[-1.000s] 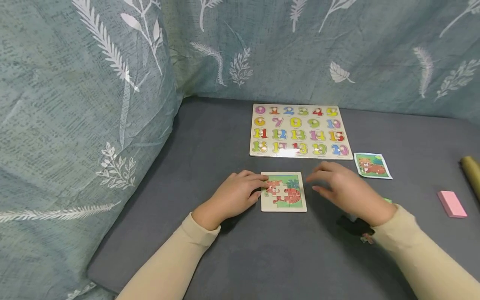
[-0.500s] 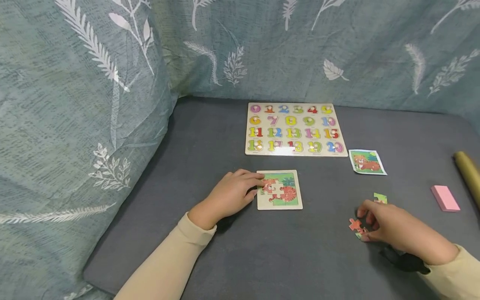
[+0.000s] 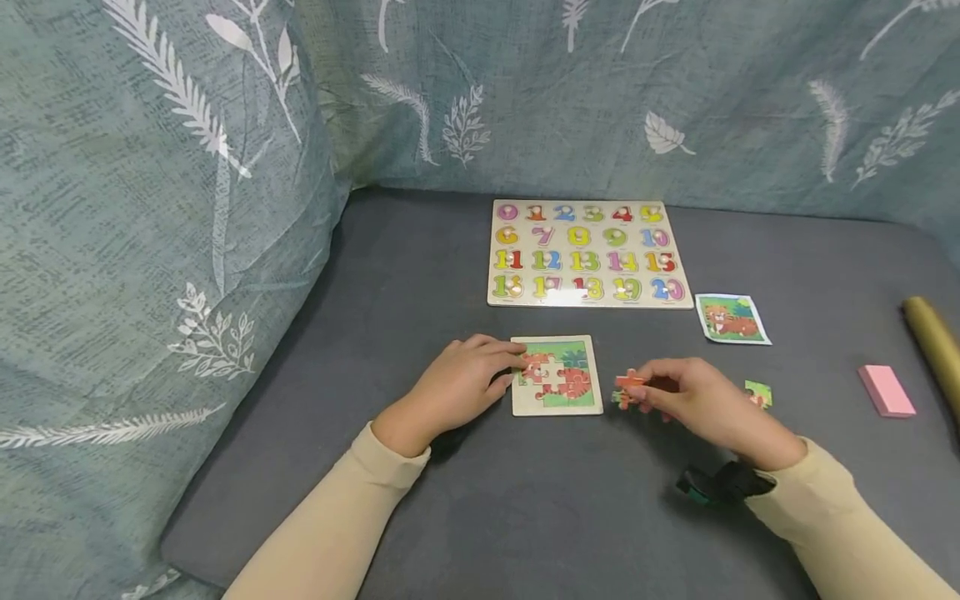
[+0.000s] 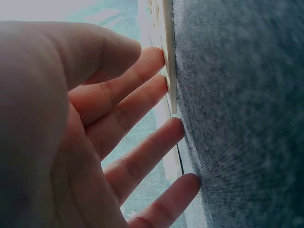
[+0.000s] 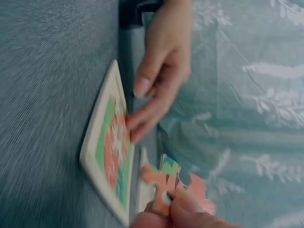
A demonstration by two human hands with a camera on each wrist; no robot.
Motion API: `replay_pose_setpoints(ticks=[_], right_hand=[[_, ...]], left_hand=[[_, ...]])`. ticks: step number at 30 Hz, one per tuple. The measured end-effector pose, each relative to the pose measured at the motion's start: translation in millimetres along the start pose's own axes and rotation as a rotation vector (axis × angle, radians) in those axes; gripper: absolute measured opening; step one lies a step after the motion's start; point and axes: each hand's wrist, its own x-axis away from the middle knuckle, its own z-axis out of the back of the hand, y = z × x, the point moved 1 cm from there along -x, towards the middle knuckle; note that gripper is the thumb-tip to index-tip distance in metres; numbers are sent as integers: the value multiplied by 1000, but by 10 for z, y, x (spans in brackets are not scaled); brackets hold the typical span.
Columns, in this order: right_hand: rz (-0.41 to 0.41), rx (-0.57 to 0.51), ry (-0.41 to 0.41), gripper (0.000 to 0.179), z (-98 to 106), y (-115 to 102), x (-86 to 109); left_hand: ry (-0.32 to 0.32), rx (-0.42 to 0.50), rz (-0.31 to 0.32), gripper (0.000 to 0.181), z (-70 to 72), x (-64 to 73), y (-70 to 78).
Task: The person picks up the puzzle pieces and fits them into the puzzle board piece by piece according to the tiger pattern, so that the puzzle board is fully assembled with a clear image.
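A small tiger jigsaw puzzle [image 3: 564, 406] in a wooden tray lies flat, part-filled, with bare gaps at its middle and lower left. My left hand [image 3: 467, 383] rests at its left edge, fingertips touching the tray; in the left wrist view the fingers [image 4: 137, 156] are extended and spread. My right hand [image 3: 701, 404] pinches orange and green jigsaw pieces [image 3: 628, 381] between thumb and fingers, just right of the tray. The right wrist view shows the jigsaw pieces [image 5: 166, 178] overlapping, so their exact number is hard to tell. Another green jigsaw piece [image 3: 759, 390] lies behind the right hand.
A wooden number board [image 3: 588, 254] lies at the back. Right of it is a tiger picture card [image 3: 732, 319]. Farther right are a pink block [image 3: 887, 390] and a gold-coloured roll [image 3: 932, 346]. Patterned cloth [image 3: 225, 233] borders the grey table's left and back.
My right hand went from beside the tray out to the loose pieces at right, picked some up and came back left with them. The left hand stays on the tray's edge.
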Motion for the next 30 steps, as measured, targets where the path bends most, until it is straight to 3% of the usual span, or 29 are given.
replay_pose_setpoints(ticks=[7, 10, 14, 20, 26, 30], right_hand=[[84, 74, 53, 24, -171, -220, -344], [113, 93, 50, 21, -216, -271, -472], [72, 49, 78, 9, -251, -314, -589], [10, 10, 37, 25, -290, -316, -674], [-25, 12, 107, 5, -374, -278, -719], [-17, 26, 133, 12, -437, -258, -768]], left_hand=[[13, 0, -29, 32, 8, -30, 19], [5, -5, -23, 32, -5, -33, 18], [-2, -4, -15, 32, -20, -33, 17], [-1, 0, -11, 32, -11, -24, 5], [-6, 4, -3, 31, 6, 0, -5], [-9, 11, 3, 31, 13, 11, -15]])
